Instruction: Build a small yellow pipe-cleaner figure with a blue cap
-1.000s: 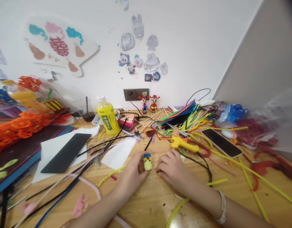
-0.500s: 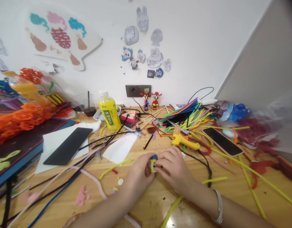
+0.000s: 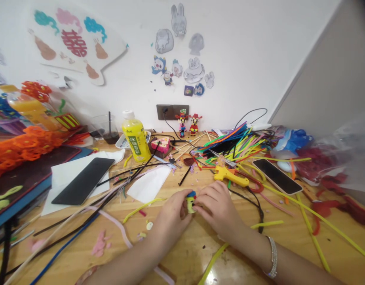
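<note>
A small yellow-green figure with a blue top (image 3: pixel 191 204) sits between my two hands at the middle of the table. My left hand (image 3: pixel 175 213) is closed around its left side. From the right, my right hand (image 3: pixel 216 208) pinches at the figure, fingertips against its side where small red and dark spots show. Whether a tiny piece lies in that pinch, I cannot make out. Just beyond my right hand lies a yellow glue gun (image 3: pixel 230 176). Left of my left hand is a yellow fuzzy stem (image 3: pixel 141 209).
A yellow drink bottle (image 3: pixel 135 138) stands behind, near a pile of coloured fuzzy stems (image 3: pixel 248 144). Phones lie at left (image 3: pixel 84 182) and right (image 3: pixel 276 176). Two small figures (image 3: pixel 194 124) stand by the wall. Loose stems and clay scraps (image 3: pixel 101 242) litter the table.
The view has shifted slightly. Both hands stay on the small figure, with only slight finger movement.
</note>
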Tool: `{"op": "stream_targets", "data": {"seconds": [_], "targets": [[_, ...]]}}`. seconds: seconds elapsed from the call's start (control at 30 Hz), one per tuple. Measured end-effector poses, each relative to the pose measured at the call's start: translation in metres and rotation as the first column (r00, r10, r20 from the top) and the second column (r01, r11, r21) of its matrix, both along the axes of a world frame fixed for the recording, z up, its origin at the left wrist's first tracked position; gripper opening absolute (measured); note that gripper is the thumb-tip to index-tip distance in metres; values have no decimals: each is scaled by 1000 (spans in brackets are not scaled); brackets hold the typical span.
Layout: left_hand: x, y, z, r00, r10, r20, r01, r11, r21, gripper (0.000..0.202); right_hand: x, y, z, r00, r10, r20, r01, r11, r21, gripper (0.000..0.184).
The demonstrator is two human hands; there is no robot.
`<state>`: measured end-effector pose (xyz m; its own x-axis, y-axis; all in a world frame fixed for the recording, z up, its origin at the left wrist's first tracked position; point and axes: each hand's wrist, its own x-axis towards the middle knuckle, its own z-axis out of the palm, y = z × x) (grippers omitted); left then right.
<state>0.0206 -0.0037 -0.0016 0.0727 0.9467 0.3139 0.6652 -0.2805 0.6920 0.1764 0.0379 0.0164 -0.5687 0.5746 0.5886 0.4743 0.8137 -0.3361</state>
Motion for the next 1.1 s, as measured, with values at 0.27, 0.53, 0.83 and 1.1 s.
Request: {"op": "stream_targets", "data": {"seconds": [0.27, 0.53, 0.83, 1.1], "targets": [[1, 0, 0, 1000, -5, -12, 5, 1000, 4, 44, 0, 2, -5, 999, 1, -32, 0, 999, 35, 9], [-6, 3, 3, 992, 44, -117, -45, 999, 0, 45, 3, 1, 1, 1000, 21, 2, -21, 1000, 5, 6], [-19, 10, 14, 954, 161, -252, -181, 982, -58, 42, 2, -4, -7, 960, 50, 274, -32, 997, -68, 16], [-18, 10, 12, 947, 132, -293, -167, 981, -97, 44, 43, 19, 29, 854, 225, 469, -88, 951, -296, 23]]}}
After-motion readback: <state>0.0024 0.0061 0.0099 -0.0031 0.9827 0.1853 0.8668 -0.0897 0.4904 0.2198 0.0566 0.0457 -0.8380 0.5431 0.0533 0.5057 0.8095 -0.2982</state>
